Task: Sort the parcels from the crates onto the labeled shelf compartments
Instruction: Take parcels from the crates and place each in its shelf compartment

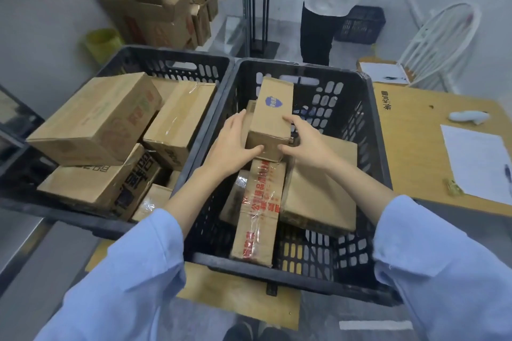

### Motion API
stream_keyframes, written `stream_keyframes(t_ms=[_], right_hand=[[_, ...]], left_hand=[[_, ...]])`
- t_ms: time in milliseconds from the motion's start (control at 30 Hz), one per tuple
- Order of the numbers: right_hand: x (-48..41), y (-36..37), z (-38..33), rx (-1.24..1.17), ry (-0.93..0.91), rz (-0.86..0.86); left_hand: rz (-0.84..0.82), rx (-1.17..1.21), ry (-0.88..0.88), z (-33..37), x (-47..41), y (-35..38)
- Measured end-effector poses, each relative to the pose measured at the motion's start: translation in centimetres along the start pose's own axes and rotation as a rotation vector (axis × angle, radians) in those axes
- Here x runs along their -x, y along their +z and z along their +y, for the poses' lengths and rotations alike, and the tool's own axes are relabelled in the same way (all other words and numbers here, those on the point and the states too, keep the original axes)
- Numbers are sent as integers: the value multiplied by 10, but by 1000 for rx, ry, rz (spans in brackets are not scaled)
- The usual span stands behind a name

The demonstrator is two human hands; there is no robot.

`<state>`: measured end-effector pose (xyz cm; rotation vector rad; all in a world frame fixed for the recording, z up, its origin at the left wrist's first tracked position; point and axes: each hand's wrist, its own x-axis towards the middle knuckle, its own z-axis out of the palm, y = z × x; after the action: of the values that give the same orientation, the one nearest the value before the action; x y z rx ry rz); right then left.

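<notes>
Parcel [273,116] between left grip [232,144], right grip [304,144]

Loose light-blue sleeves [133,271] end above bare hands [231,147]; dark shoes [249,333].

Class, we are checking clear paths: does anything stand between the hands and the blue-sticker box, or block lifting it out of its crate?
Nothing visible does. The left hand and right hand both hold the blue-sticker box, which lies on top of the other parcels in the black crate, open above. The shelf is out of view.

Red Chinese characters on taped parcel [256,219]
</notes>
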<state>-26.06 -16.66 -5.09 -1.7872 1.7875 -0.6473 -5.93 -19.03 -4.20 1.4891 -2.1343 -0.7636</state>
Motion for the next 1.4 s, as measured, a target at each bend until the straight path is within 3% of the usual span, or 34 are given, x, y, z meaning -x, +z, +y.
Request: stream_keyframes(t_ms=[300,533,867,1200,1400], right_hand=[[-10,14,-4,-155,84,-47],[-2,13,-12,-198,66,20],[40,-10,-45,-257,18,55],[45,-22,-122,-465,-98,54],[40,7,-188,-506,-206,-149]], left_hand=[[-133,221,-56,-1,-25,-4],[-124,282,-30,-4,-22,-3],[-152,332,152,10,7,-27],[84,491,106,10,62,-93],[329,497,-57,-16,118,-149]])
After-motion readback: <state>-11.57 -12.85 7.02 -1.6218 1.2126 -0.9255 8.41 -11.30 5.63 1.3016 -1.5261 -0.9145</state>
